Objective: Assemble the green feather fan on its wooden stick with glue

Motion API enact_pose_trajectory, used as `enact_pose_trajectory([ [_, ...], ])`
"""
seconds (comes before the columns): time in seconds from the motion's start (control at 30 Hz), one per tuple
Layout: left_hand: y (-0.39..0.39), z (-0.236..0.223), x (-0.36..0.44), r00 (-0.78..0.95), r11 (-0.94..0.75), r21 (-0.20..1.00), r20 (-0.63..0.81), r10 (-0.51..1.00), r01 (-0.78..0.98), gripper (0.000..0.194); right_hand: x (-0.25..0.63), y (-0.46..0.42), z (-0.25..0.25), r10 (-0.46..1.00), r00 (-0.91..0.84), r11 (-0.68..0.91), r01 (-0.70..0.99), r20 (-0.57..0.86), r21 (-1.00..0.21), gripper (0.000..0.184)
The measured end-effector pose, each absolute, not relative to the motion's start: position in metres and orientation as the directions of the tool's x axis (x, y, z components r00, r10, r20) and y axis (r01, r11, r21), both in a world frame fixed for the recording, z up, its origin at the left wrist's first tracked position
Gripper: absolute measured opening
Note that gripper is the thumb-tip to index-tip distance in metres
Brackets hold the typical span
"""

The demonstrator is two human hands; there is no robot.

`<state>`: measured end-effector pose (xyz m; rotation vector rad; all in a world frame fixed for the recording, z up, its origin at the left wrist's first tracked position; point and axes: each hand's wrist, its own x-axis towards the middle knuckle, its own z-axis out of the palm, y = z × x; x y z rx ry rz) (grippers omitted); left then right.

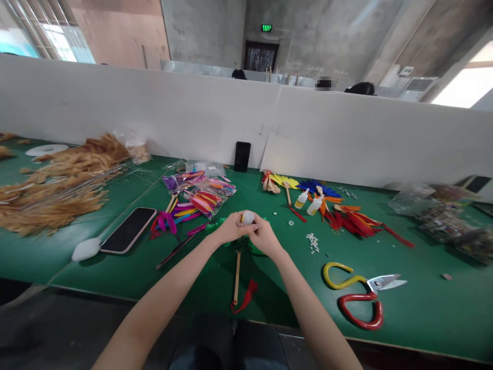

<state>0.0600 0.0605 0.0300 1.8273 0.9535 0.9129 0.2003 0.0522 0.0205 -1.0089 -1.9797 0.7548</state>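
Above the middle of the green table, my left hand (230,229) and my right hand (264,237) meet, fingers closed around a small white bottle with some yellow on it (248,218). It looks like the glue bottles lying farther back, its rounded end up. Directly below lies a green feather fan (257,250), mostly hidden by my hands. Its wooden handle (237,277) points toward me and ends in a red tassel (248,295). To the right are small white beads (313,243) and scissors with one yellow and one red handle (360,293).
Two glue bottles (315,205) lie near yellow, blue and red feather fans (352,220). Bagged colourful feathers (206,198) and a phone (129,230) are on the left, beyond them brown feathers (84,174). A white partition (173,113) bounds the table, with another phone (242,156) against it.
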Motion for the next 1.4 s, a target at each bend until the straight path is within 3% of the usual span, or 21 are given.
enact_pose_trajectory([
  [0.67,0.055,0.021,0.061,0.444,-0.411,0.859,0.254,0.859,0.305,0.022,0.204,0.043,0.015,0.864,-0.397,0.468,0.409,0.308,-0.784,0.032],
  [1.4,0.049,0.032,0.054,0.406,-0.394,0.849,0.24,0.882,0.353,0.029,0.196,0.045,0.014,0.849,-0.398,0.502,0.4,0.348,-0.766,0.029],
])
